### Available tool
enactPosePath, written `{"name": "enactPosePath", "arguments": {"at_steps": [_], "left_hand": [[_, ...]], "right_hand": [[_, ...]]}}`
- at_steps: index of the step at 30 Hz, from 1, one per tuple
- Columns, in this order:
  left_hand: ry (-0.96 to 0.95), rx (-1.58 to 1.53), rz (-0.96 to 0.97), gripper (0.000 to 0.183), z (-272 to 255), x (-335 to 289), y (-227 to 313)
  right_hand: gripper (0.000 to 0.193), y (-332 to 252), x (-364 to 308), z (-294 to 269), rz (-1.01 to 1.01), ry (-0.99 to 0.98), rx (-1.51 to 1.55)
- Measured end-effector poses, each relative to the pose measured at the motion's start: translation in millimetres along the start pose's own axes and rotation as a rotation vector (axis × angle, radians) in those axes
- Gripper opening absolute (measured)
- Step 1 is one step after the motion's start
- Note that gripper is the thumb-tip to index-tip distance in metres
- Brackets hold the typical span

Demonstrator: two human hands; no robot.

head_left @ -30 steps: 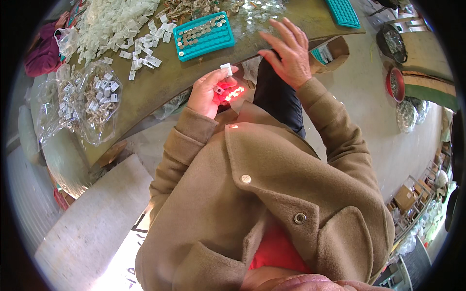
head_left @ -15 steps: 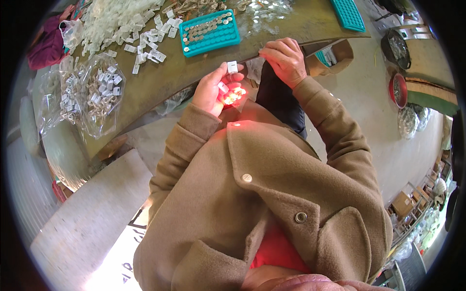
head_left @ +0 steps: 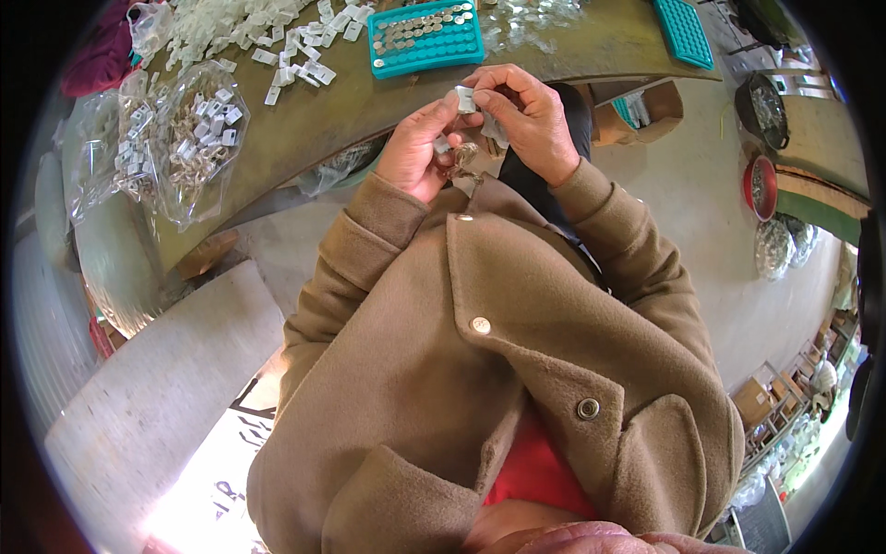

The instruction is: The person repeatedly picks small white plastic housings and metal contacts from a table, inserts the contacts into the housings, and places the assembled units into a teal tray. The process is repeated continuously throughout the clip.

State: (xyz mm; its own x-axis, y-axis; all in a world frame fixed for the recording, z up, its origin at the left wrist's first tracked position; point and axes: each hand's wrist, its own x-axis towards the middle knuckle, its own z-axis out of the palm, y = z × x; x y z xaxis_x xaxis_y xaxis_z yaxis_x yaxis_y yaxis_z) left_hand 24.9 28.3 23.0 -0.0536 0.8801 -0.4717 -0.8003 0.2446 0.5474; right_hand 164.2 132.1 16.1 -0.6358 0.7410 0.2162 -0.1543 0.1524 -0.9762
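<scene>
Olive-green tabletop [head_left: 351, 111], curved by the lens, lies ahead and left of the grip, its near edge just beyond the hands. Just ahead of the grip we have a teal tray [head_left: 429, 68] part-filled with silver discs; a second teal tray [head_left: 684, 32] sits well off to the right, near the table's corner. Ahead-left: loose white cases [head_left: 309, 69], and past them a heap of clear plastic pieces [head_left: 217, 26]. Further left of the grip, a clear plastic bag [head_left: 187, 208] holds more white cases plus tangled wire. Right of the grip, below table level: cardboard box [head_left: 663, 115], then, well apart, a red basin [head_left: 748, 187] on grey floor [head_left: 674, 249].

In the grip itself we log one white plastic case [head_left: 467, 99], small, boxy, roughly upright; finer detail too small to read. Second white case [head_left: 442, 145] just below it, against the left fingers. Coiled thin wire [head_left: 464, 159] hangs under that.

Left hand [head_left: 413, 155] pinches the upper case between thumb and fingers, the rest curled around the lower one. Right hand [head_left: 533, 127] comes in from the right, knuckles up, thumb and forefinger drawn together at the case's right edge; whether they hold anything small, we can't tell. Both brown sleeves [head_left: 369, 222] bend inward, wrists apart.
</scene>
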Motion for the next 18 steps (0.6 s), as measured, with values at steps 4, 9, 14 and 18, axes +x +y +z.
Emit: {"name": "enactPosePath", "arguments": {"at_steps": [4,9,14,18], "left_hand": [[0.023,-0.042,0.024,0.031,2,-6,-3],[-0.106,-0.09,-0.048,0.033,-1,-5,5],[0.07,-0.069,0.059,0.023,2,-7,-6],[0.097,0.229,0.129,0.022,-5,-7,-3]], "right_hand": [[0.005,-1,-2,3,0.029,-0.032,-0.037],[0.006,2,-4,9,0.049,-0.013,0.057],[0.007,0,-2,5,-0.025,-0.105,-0.175],[0.011,-4,2,1,-0.078,-0.188,-0.369]]}}
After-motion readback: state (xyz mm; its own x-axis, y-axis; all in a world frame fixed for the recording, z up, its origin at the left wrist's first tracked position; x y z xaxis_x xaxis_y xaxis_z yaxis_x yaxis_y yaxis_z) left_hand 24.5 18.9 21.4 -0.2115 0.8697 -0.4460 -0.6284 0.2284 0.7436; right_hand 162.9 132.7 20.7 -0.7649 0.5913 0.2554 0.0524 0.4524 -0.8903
